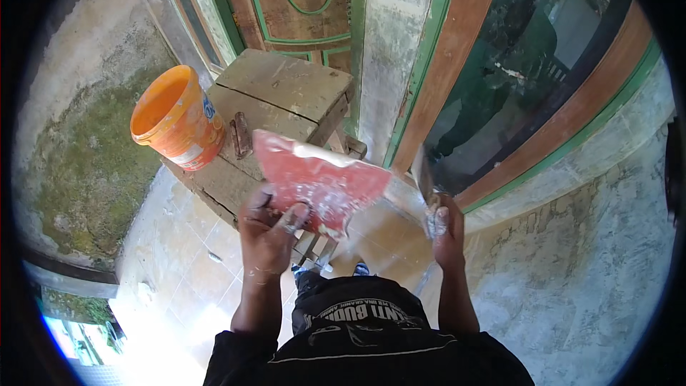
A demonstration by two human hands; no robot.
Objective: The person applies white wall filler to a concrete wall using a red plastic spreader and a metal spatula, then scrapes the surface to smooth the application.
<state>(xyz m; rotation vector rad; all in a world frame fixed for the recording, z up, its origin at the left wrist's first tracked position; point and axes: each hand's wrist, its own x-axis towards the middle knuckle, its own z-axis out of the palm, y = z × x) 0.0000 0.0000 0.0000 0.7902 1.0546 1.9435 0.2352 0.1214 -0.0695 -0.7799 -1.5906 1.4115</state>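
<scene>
My left hand (275, 229) grips the lower left corner of a flat red board (321, 182), its thumb on the upper face. White smears spot the board, and a thick line of pale paste runs along its far edge. In my right hand (445, 229) is a putty knife (423, 175), blade pointing up and away, seen almost edge-on. The knife stays apart from the board, off to its right. Whitish residue coats the fingers of both hands. What the knife's handle looks like is hidden by my fingers.
A worn wooden bench (286, 89) stands ahead, bearing an orange bucket (179, 118) and a dark reddish-brown bar-shaped object (241, 136). Beyond are a wooden door (304, 0) with green trim and a wood-framed window (514, 78). A rough grey wall (572, 271) curves along the right.
</scene>
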